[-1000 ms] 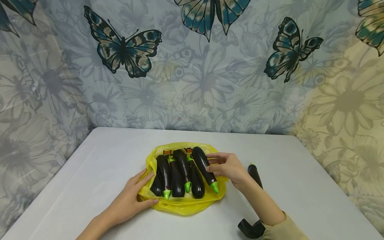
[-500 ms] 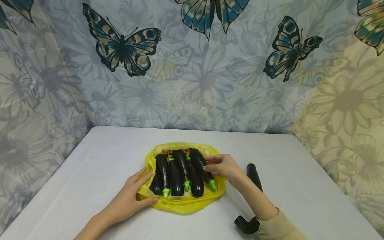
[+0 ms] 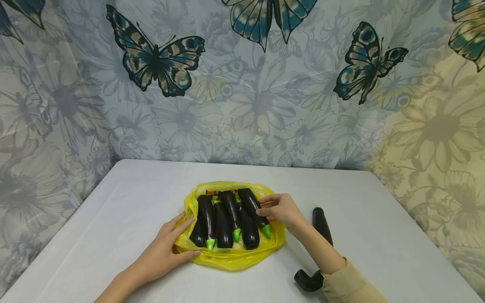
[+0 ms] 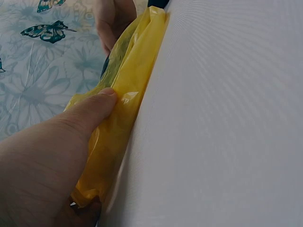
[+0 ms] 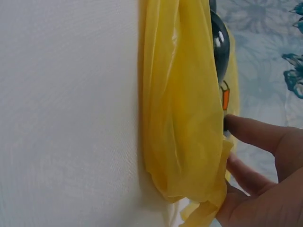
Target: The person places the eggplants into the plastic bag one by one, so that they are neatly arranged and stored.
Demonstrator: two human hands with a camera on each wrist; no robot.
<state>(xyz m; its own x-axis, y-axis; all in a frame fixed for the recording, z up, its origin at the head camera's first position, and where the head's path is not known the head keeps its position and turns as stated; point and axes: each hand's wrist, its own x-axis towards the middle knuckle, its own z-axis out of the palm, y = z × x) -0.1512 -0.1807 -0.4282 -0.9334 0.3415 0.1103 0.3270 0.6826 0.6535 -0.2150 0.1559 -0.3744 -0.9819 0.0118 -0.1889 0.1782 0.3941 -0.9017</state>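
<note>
In the head view a yellow plastic bag (image 3: 231,263) lies on the white table, its mouth spread wide around several dark eggplants (image 3: 224,225) with green stem ends. My left hand (image 3: 163,252) holds the bag's left side, its thumb on the front fold and its fingers at the rim. The left wrist view shows that thumb (image 4: 97,106) pressed onto the yellow plastic. My right hand (image 3: 284,212) grips the rightmost eggplant (image 3: 253,208), which lies slanted on top. From the right wrist, the bag's side hides most of this eggplant and some fingertips.
Another eggplant (image 3: 321,225) lies on the table (image 3: 363,235), partly behind the right forearm. A black curved piece (image 3: 308,281) sits beside the right sleeve (image 3: 352,282). Behind the table hangs a butterfly-patterned cloth (image 3: 261,105).
My right hand has moved slightly left with the rightmost eggplant, which now lies closer to the others. The black curved piece shifted along with the right sleeve. The left hand has stayed put.
</note>
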